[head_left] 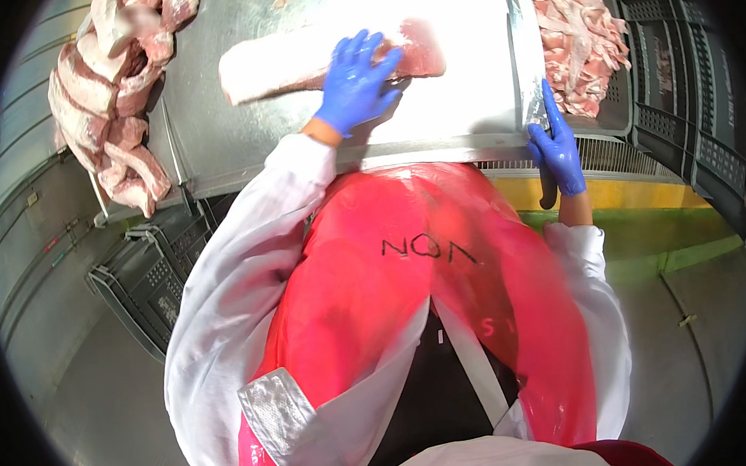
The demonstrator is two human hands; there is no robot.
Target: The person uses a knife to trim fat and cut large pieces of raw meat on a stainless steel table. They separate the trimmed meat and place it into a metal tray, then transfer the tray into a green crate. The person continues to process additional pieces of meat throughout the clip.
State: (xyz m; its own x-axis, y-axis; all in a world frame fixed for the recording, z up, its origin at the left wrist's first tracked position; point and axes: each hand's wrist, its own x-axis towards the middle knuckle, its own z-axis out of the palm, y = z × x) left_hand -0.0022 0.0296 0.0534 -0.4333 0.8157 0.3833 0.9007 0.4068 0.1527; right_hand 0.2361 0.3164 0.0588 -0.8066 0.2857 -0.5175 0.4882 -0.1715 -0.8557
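Observation:
A long slab of pale, fatty raw meat (274, 64) lies crosswise on a metal worktable (211, 148), its redder end to the right. My left hand (355, 88), in a blue glove, rests on the slab right of its middle, fingers spread and holding nothing. At the table's right rim, my blue-gloved right hand (559, 154) is closed round a knife (547, 189). The knife's dark handle end sticks out below the fist, and its blade is hard to tell from the shiny rim. The index finger points forward along the rim.
Several thick meat pieces (92, 87) are heaped at the table's left edge. Beyond the right rim, a dark crate (614, 122) holds pale meat trimmings (581, 45). More dark crates (673, 62) stand farther right, and another crate (154, 276) sits low at left. A red apron (389, 224) covers my front.

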